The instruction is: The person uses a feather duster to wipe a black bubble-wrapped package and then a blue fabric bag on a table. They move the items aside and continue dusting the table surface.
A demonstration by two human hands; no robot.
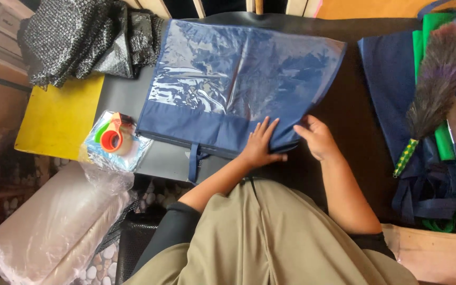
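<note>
A flat navy blue bag (207, 124) with a clear plastic window (238, 66) lies on the dark table (349, 111). My left hand (261, 145) rests palm down on the bag's near right corner, fingers spread. Beside it, my right hand (316, 136) pinches the same corner's edge, thumb on top. A blue strap (192, 163) hangs off the bag's near edge.
An orange tape dispenser (113, 135) sits on a plastic-wrapped packet at the left. A yellow board (59, 119) and black bubble wrap (75, 37) lie far left. A feather duster (434, 89) rests on stacked blue and green bags (391, 68) at right. A plastic-wrapped roll (54, 221) sits low left.
</note>
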